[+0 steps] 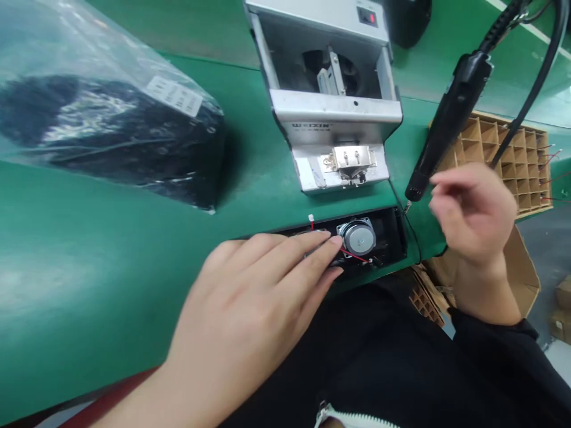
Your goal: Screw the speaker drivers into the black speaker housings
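Note:
A long black housing (392, 235) lies near the table's front edge, with a round silver speaker (360, 239) in its right part and a red wire (354, 255) beside it. My left hand (263, 285) rests over the housing's left part, its fingers stretched out and lying close together, fingertips beside the speaker. Whatever is under the palm is hidden. Curled fingers shape my right hand (475, 208), which is raised right of the housing beside the lower end of a black electric screwdriver (450, 125); what its fingertips hold, if anything, cannot be made out.
Behind the housing stands a metal screw feeder (339, 113) with a red-lit switch. A clear plastic bag (111, 125) of black parts lies at the left. A cardboard divider box (513, 160) is at the right, and cables hang at the upper right. The green table (89, 249) spans the left.

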Available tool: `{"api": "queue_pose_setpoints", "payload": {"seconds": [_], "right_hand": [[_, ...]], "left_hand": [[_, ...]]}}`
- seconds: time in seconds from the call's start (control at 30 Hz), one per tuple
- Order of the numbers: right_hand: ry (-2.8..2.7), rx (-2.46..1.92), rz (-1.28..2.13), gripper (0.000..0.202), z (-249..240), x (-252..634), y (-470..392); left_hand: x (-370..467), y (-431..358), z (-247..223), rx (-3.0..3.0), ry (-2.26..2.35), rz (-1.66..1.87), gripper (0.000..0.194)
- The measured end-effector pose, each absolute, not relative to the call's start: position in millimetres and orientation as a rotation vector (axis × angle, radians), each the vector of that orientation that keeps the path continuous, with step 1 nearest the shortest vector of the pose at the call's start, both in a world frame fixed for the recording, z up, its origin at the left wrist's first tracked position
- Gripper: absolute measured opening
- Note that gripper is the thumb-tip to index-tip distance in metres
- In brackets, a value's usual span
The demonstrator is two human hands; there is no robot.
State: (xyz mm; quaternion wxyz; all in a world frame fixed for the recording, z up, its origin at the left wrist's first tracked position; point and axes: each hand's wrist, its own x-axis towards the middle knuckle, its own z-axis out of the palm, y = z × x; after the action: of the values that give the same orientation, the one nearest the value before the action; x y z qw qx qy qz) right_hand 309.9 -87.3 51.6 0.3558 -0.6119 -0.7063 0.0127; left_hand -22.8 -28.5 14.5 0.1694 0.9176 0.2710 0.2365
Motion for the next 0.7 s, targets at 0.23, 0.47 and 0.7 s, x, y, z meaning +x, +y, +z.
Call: {"api": "queue_pose_setpoints", "payload": {"seconds": [0.23,0.47,0.7], "right_hand": [[-1.298,-1.753,0.153,0.070,-24,321,-52],[-1.029,-1.389,0.651,0.062,-28,317,-42],[-1.065,-1.195,0.588,0.047,24,320,-58]], "left_hand": [[24,-24,5,2.833,0.635,0.640,0.023],[24,-20,12,2.794,0.690,0.431,0.032],[23,-18,7,2.759,0.688,0.324,0.035]]}}
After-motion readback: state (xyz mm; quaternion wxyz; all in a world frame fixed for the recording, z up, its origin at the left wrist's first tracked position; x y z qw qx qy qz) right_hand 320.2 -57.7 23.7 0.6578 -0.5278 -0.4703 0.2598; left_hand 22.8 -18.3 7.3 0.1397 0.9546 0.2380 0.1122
